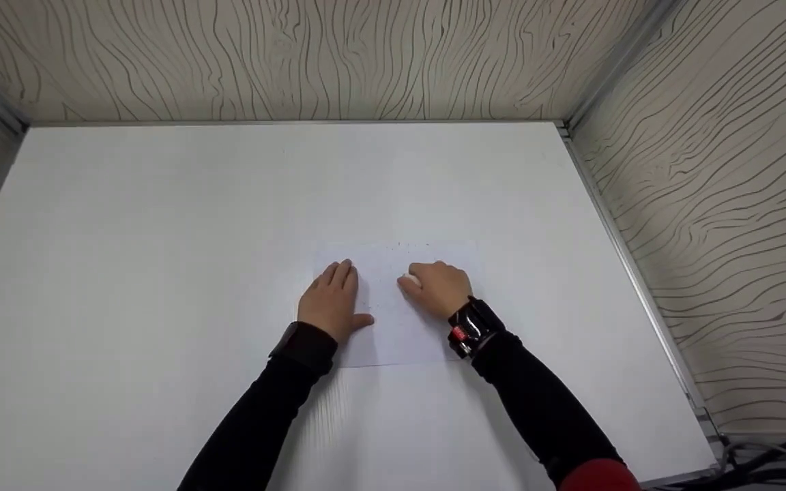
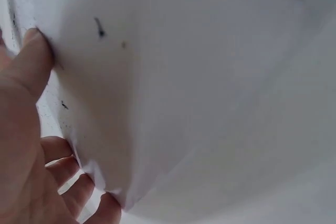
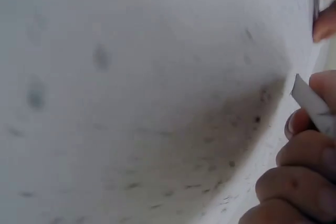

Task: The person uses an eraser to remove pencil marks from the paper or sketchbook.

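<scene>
Near the middle of the white table (image 1: 161,225) lies a sheet of paper (image 1: 393,334). Pressing it flat, the left hand (image 1: 333,301) spreads straight fingers; beside it the right hand (image 1: 437,288) curls around a small white eraser (image 1: 411,279). No writing is legible.

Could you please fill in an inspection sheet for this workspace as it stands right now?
Surface: white table, matte.
Job's things: sheet of paper lying flat, dark specks on it; small white object, likely an eraser.
Clutter: nothing seen.
Grip: left hand flat on the paper, fingers straight; right hand curled round the white object on the paper.
Cables: black cables off the near right corner.
Surroundings: wood-grain walls on three sides.
</scene>
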`<state>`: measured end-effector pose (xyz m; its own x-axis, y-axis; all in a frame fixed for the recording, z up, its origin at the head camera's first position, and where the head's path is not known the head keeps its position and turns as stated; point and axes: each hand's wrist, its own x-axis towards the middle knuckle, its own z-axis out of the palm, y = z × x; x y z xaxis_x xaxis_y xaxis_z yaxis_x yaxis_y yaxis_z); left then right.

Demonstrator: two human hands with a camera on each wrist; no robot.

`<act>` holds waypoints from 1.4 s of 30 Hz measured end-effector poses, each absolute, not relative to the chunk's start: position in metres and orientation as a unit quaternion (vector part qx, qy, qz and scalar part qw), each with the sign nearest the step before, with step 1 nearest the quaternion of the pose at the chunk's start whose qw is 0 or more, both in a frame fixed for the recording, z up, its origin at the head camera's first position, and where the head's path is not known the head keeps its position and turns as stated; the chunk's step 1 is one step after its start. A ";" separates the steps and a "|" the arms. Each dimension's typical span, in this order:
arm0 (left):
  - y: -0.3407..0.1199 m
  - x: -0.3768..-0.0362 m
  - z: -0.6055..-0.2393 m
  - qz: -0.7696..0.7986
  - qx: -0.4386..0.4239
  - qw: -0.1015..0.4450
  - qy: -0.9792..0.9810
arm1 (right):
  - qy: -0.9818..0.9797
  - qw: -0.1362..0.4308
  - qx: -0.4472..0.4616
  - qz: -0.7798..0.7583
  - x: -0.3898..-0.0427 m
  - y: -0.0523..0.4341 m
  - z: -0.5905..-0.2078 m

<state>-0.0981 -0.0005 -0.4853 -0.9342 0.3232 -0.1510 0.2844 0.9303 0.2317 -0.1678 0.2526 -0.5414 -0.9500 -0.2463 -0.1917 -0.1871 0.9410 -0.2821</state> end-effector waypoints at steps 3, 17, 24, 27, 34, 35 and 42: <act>-0.002 -0.096 -0.488 0.107 0.152 0.085 0.979 | 0.984 0.109 -0.076 -0.116 -0.168 0.263 -0.542; -0.033 -0.107 -0.504 0.159 0.137 0.071 0.975 | 0.984 0.069 -0.011 -0.166 -0.202 0.365 -0.554; -0.043 -0.092 -0.501 0.169 0.145 0.044 0.974 | 0.980 0.060 0.020 -0.188 -0.208 0.390 -0.551; -0.047 -0.083 -0.503 0.177 0.144 0.033 0.973 | 0.975 0.077 0.050 -0.204 -0.200 0.391 -0.538; -0.052 -0.076 -0.503 0.195 0.146 0.029 0.969 | 0.963 0.108 0.073 -0.237 -0.173 0.379 -0.506; -0.052 -0.076 -0.504 0.196 0.146 0.031 0.969 | 0.963 0.109 0.074 -0.236 -0.171 0.378 -0.504; -0.055 -0.079 -0.509 0.202 0.140 0.027 0.969 | 0.960 0.142 0.093 -0.224 -0.169 0.375 -0.486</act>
<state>-0.0792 -0.0554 -0.5089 -0.9591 0.2832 0.0043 0.2614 0.8793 0.3982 -0.1689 0.3746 -0.4856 -0.9420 0.1153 -0.3152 0.2430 0.8822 -0.4033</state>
